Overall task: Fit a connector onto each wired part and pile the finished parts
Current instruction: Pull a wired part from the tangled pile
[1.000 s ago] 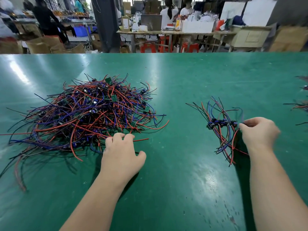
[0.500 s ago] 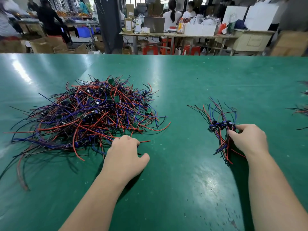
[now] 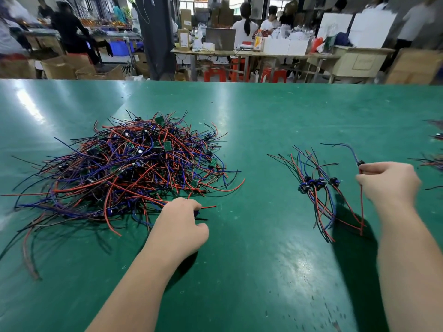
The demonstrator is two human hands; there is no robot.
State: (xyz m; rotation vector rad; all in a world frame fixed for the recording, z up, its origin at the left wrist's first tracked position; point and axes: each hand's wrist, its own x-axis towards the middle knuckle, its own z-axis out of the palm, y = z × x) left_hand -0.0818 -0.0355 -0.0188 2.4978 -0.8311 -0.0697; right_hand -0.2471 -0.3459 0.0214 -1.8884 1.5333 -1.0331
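A big tangled heap of red, blue and black wired parts [image 3: 129, 171] with small green boards lies on the left of the green table. My left hand [image 3: 178, 226] sits at the heap's near right edge, its fingers curled around wires there. To the right lies a small bundle of wired parts with black and blue connectors [image 3: 316, 185]. My right hand [image 3: 388, 183] is lifted just right of that bundle and pinches one wired part [image 3: 360, 164] by its black connector; its blue wire arcs up and its red wire hangs down.
The green table [image 3: 251, 271] stretches far ahead and to both sides. More wired parts [image 3: 435, 161] lie at the far right edge. Beyond the table are benches, red stools, cardboard boxes and several people at work.
My right hand has moved right and up from the small bundle, lifting one wired part clear of it. My left hand has stayed at the heap's edge, fingers curling onto wires.
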